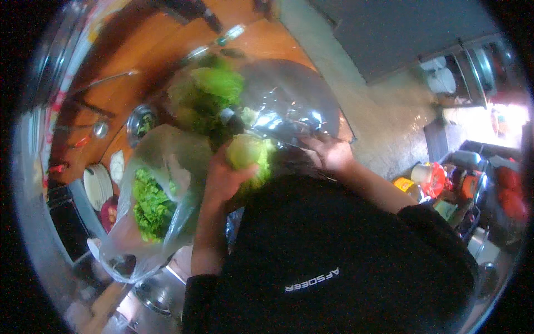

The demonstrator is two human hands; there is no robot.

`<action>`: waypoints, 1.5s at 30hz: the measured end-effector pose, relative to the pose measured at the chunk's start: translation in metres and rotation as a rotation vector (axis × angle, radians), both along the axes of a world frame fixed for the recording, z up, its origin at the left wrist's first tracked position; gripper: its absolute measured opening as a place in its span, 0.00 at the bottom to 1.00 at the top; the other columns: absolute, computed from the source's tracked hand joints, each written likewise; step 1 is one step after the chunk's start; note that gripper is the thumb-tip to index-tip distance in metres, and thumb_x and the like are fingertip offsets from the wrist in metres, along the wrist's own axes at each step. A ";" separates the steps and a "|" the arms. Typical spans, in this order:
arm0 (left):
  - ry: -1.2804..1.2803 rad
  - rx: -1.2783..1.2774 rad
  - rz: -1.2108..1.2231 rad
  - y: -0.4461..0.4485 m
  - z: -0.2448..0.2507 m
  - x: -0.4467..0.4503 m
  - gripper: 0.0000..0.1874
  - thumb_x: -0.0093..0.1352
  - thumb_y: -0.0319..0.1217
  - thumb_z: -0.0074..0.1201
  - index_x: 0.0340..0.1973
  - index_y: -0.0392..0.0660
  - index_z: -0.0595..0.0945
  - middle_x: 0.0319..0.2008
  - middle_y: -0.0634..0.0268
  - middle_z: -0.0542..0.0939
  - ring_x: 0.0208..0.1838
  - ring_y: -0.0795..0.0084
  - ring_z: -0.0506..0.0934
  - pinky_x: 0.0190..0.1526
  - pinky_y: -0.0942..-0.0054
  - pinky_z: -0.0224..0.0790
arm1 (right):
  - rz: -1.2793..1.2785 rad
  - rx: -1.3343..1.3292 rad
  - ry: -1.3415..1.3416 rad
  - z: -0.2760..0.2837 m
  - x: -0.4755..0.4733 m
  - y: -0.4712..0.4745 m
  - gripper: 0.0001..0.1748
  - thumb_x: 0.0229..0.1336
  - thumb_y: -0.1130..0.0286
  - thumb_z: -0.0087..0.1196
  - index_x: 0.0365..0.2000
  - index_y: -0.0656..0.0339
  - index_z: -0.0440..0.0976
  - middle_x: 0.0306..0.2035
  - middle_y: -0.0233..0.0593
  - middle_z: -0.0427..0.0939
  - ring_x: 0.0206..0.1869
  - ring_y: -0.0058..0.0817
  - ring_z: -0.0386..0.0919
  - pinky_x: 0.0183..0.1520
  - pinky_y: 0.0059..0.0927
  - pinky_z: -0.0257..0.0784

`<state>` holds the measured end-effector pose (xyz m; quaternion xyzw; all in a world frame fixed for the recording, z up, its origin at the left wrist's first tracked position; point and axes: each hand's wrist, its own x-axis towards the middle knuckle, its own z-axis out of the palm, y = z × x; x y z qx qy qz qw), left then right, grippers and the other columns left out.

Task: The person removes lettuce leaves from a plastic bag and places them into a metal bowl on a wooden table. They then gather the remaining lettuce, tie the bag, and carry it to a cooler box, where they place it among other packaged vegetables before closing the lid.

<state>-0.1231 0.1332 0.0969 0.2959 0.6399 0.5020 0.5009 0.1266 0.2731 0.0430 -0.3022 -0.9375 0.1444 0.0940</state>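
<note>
My left hand (227, 177) is wrapped around a pale green head of leafy vegetable (248, 152), probably lettuce. Across from it, my right hand (329, 152) grips the near edge of a large round grey vessel (288, 87). Bright glints cover the vessel's lower part, and blur hides what causes them. More green leaves (219, 83) lie just beyond my left hand, also blurred. To the left, a translucent plastic bag (183, 238) hangs open around leafy lettuce (152, 204).
An orange-brown wooden surface (158, 54) extends at the back left. On it are a metal bowl with greens (142, 125) and a clear bottle (229, 37). Stacked plates (98, 188) stand at far left. Packages and containers (434, 179) crowd the right side. A steel pot (154, 296) is low left.
</note>
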 end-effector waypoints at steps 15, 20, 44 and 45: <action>0.425 0.262 0.681 -0.155 0.170 -0.108 0.33 0.55 0.15 0.66 0.59 0.40 0.77 0.51 0.61 0.83 0.54 0.69 0.81 0.57 0.68 0.73 | 0.288 -0.079 -0.307 0.064 -0.084 -0.005 0.31 0.61 0.51 0.60 0.59 0.57 0.74 0.49 0.46 0.79 0.50 0.45 0.80 0.50 0.45 0.78; 0.701 0.045 0.565 -0.166 0.153 -0.124 0.33 0.57 0.19 0.69 0.59 0.39 0.76 0.49 0.58 0.84 0.53 0.67 0.81 0.57 0.68 0.73 | 1.189 0.009 0.466 0.124 -0.216 -0.080 0.27 0.60 0.52 0.62 0.52 0.59 0.76 0.43 0.45 0.83 0.46 0.43 0.83 0.50 0.45 0.80; 1.123 -0.042 0.875 -0.247 0.158 -0.051 0.51 0.53 0.32 0.76 0.69 0.32 0.63 0.60 0.46 0.73 0.60 0.57 0.74 0.62 0.60 0.66 | 0.889 -1.580 -0.141 0.109 -0.352 -0.150 0.43 0.50 0.62 0.73 0.66 0.55 0.67 0.61 0.40 0.77 0.62 0.32 0.74 0.68 0.41 0.67; 1.415 -0.149 0.963 -0.254 0.166 -0.055 0.47 0.53 0.30 0.75 0.65 0.33 0.68 0.57 0.49 0.75 0.56 0.59 0.75 0.57 0.61 0.69 | 0.860 -1.417 -0.174 0.113 -0.358 -0.150 0.43 0.50 0.61 0.72 0.66 0.55 0.68 0.61 0.40 0.77 0.63 0.33 0.74 0.68 0.41 0.67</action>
